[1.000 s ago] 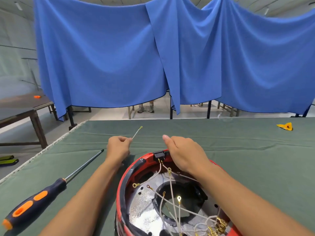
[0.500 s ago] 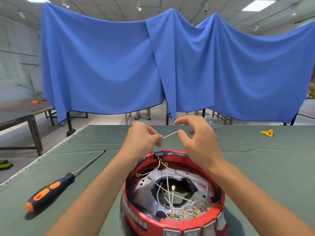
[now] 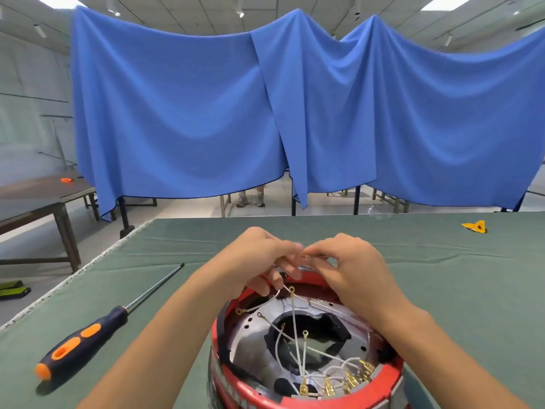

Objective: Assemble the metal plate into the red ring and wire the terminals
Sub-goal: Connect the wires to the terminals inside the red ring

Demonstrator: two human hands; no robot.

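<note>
The round red plastic ring (image 3: 309, 391) is sitting on the green cloth table (image 3: 442, 290), just under both hands. Inside it the shiny silver metal plate (image 3: 253, 338) with a dark hole in the middle is lying flat. Thin white wires with small gold ring ends (image 3: 295, 323) are crossing over the plate, and gold clips (image 3: 339, 385) are sitting by the near wall of the ring. The left hand (image 3: 259, 258) and the right hand (image 3: 348, 267) are meeting fingertip to fingertip above the far rim. Both are curling their fingers and pinching one thin white wire between them. A long screwdriver with a black and orange handle (image 3: 79, 343) is lying well to the left of the left hand.
</note>
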